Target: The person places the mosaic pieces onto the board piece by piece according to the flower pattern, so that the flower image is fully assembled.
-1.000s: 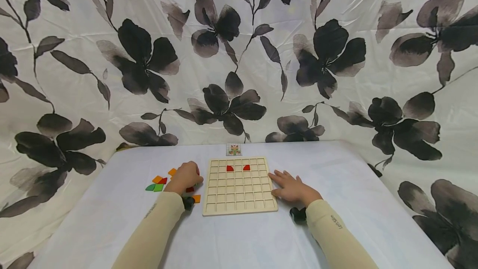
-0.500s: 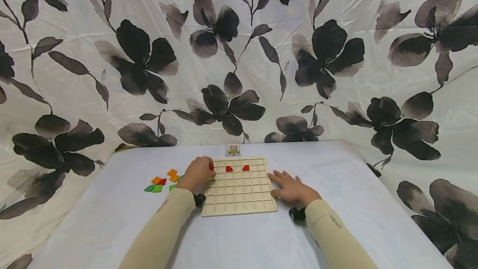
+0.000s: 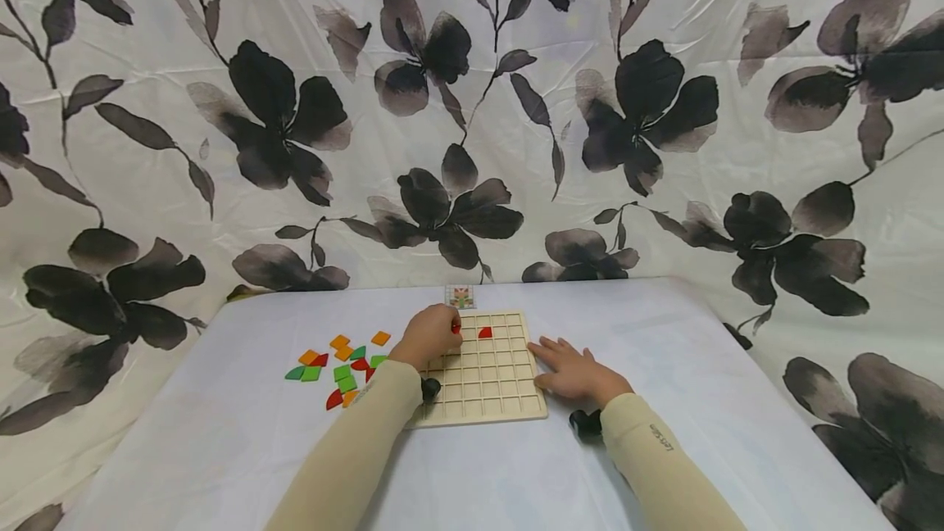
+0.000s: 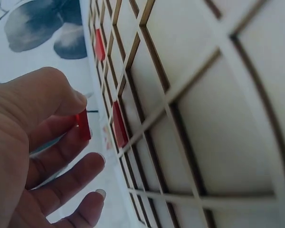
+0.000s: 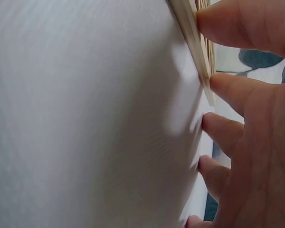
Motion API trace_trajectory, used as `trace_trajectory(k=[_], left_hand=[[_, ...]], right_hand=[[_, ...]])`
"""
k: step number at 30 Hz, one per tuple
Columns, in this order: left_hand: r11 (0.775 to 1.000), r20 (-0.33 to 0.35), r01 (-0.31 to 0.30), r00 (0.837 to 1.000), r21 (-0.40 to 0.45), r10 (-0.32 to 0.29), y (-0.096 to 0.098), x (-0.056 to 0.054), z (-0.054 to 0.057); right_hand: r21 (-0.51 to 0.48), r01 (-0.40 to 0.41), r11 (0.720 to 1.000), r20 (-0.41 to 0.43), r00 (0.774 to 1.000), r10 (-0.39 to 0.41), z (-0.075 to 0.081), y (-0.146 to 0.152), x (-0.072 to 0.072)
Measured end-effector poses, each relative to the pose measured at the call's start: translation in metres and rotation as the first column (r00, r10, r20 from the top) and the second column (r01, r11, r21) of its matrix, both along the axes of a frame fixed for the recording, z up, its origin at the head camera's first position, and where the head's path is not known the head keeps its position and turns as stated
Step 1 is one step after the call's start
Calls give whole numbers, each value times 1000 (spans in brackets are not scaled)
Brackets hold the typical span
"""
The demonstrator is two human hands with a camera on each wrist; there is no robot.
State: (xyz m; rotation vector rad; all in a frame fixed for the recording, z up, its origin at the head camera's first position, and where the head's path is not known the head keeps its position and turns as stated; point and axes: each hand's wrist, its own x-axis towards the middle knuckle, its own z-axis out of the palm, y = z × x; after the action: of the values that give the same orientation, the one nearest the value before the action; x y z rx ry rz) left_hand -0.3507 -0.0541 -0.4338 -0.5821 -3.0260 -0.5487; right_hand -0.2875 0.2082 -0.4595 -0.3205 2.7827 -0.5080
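Observation:
My left hand (image 3: 429, 338) is over the upper left of a wooden grid board (image 3: 479, 400). Between thumb and fingers it pinches a small red tile (image 4: 83, 124), held on edge close above the board. Two other red tiles lie in grid cells, a nearer one (image 4: 118, 127) and a farther one (image 4: 99, 46); the head view shows the right-hand quarter-round tile (image 3: 485, 333) plainly. My right hand (image 3: 578, 369) lies at the board's right edge, fingers spread and straight, with thumb and index fingertip touching the rim.
Left of the board, loose orange, green and red tiles (image 3: 342, 373) lie scattered on the white-covered table (image 3: 221, 433), some behind the left forearm. Beyond the board's far edge lies a small pattern card (image 3: 460, 296). A floral cloth (image 3: 560, 105) hangs behind the table.
My left hand has travelled right, from the loose tiles to over the board, carrying the red tile. More scattered tiles now show behind it. The right hand stays at the edge.

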Motion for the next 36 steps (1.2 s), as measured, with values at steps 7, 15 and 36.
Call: trace_trajectory(k=[7,15,36], left_hand=[[997,13,35,999,-69,-35,10,-12,-9],[990,34,87,996,-107,-84,16,-19,-14],[996,-1,58,998,-68,-58,28,-28,-20]], right_hand=[[11,0,1000,-5,1000,0,0,-4,-1],[31,-19,999,-20,1000,20,1,-5,1],[19,-12,1000,-29,999,12,-2,-2,1]])
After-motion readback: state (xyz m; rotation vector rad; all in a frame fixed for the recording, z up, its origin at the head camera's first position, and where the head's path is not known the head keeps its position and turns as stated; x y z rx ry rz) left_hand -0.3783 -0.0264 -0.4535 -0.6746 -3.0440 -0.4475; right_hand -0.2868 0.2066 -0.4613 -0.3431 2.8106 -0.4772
